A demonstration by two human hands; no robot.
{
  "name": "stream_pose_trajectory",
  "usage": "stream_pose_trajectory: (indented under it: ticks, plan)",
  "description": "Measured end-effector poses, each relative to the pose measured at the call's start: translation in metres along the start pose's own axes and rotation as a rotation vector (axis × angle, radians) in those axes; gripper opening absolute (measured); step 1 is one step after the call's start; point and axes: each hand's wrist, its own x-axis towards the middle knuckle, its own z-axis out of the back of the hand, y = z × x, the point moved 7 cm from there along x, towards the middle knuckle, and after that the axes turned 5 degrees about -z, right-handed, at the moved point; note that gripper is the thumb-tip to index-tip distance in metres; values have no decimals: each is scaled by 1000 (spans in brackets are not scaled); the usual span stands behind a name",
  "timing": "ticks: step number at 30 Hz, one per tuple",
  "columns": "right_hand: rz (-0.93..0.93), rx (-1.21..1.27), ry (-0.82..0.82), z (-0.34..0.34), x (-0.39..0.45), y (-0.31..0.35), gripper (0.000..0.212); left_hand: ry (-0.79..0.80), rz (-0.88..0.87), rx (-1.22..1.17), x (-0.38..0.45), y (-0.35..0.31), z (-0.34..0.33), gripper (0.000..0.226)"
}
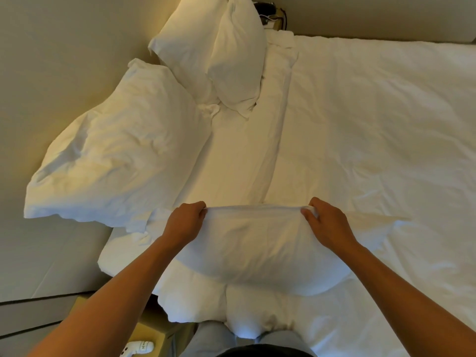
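A white pillow in a white pillowcase [255, 248] lies across the near edge of the bed, right in front of me. My left hand [186, 222] grips the far open edge of the pillowcase at its left end. My right hand [325, 222] pinches the same edge at its right end. The cloth is stretched taut between both hands. The pillow's near end bulges down toward my legs.
A large white pillow [116, 161] leans at the left against the beige headboard [64, 60]. Two more pillows [219, 52] stand farther back. A white duvet [373, 124] covers the bed to the right. A white controller [136, 347] lies on a nightstand at the lower left.
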Motion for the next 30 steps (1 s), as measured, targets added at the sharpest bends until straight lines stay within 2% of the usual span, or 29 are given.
stream_pose_trajectory:
  ticks: [5,9,11,16,21,25,30]
  plan:
    - [44,-72,48,11,-4,16,31,-59,5,46,-11,4,9,30]
    - [33,-198,150,16,4,26,23,-53,14,22,-14,9,13,31]
    - [22,-199,157,20,9,33,28,-61,23,12,-17,9,18,31]
    - [104,-71,-27,46,27,73,31,-153,81,-67,-25,20,40,28]
    - [252,-5,-163,62,70,155,23,-301,196,-139,-44,51,84,29]
    - [373,54,-232,71,100,221,23,-396,252,-203,-66,67,113,29]
    - [425,64,-260,60,131,269,24,-417,303,-321,-82,80,117,29]
